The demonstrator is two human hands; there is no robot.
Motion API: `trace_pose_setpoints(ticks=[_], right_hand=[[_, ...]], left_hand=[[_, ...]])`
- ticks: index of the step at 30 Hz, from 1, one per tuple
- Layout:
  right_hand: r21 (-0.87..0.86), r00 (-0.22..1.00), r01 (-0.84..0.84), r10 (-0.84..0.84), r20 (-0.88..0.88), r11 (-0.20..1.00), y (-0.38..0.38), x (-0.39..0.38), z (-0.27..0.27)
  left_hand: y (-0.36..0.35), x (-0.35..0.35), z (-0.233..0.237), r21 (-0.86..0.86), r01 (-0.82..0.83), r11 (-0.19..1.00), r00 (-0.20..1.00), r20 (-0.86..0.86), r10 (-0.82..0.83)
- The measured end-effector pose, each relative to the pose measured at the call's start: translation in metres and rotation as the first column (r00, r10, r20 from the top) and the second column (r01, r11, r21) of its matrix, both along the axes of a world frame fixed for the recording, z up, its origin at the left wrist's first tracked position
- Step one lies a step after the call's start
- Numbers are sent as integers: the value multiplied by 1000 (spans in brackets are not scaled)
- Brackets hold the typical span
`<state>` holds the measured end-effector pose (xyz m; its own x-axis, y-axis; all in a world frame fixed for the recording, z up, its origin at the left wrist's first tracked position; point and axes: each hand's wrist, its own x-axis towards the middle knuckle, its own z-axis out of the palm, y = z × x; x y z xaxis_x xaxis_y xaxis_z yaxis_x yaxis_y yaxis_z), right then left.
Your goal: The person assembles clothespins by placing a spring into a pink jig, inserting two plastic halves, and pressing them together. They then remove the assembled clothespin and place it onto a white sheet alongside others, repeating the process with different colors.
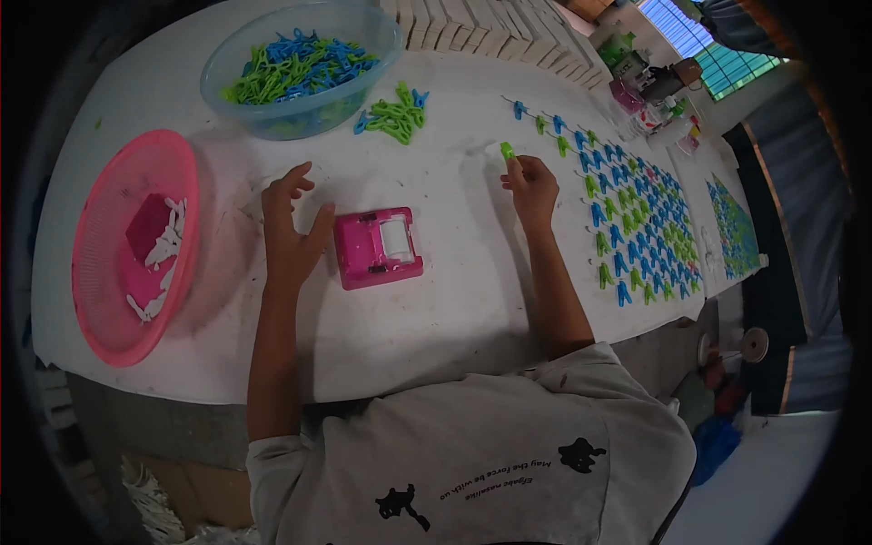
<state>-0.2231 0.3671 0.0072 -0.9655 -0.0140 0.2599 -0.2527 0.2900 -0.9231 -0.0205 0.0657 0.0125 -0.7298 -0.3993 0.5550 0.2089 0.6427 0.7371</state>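
Observation:
My right hand (531, 186) pinches a green clip (508, 152) over the white table, left of the rows of blue and green clips. My left hand (295, 213) has its fingers apart and holds nothing. Just right of its thumb is a pink device (361, 250) with a white roll (395, 238) in it. Beyond my hands lies a small pile of green and blue clips (396, 116), beside a clear blue bowl (218, 100) full of such clips.
A pink basket (188, 263) with white pieces and a dark pink object stands at the left. Rows of clips (636, 213) cover the right side of the white table (454, 318). White boxes (509, 34) line the back; bottles (649, 116) stand at the back right.

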Motion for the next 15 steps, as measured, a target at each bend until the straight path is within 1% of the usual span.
trace_pose_setpoints(ticks=[2, 3, 5, 6, 7, 8, 12, 13, 15], right_hand=[[239, 991, 132, -135, -4, 962, 8, -20, 2], [219, 990, 142, -144, -7, 965, 14, -34, -3], [397, 940, 304, -205, -272, 866, 17, -56, -9], [381, 938, 311, -216, -271, 871, 16, -63, -8], [417, 943, 322, -250, -220, 850, 15, -71, -8], [455, 944, 329, -283, -168, 827, 15, -77, -8], [438, 932, 363, -312, -187, 822, 14, -95, -22], [454, 929, 371, -313, -199, 810, 14, -97, -27], [464, 925, 379, -318, -208, 801, 13, -98, -28]], left_hand=[[-1, -1, -6, -24, 5, 1000, 1000, -6, -5], [-2, -2, -8, -26, -3, 1000, 1000, -8, 3], [-2, -3, -8, -40, -10, 999, 1000, -18, 9], [-2, -3, -9, -33, -26, 999, 999, -22, 25], [-3, -4, -9, -50, -19, 999, 1000, -23, 18], [-3, -4, -10, -30, -29, 999, 999, -35, 28], [-6, -6, -15, 10, -40, 999, 998, -46, 41], [-7, -6, -15, -3, -35, 999, 998, -46, 35], [-7, -6, -16, 25, -45, 999, 998, -42, 46]])
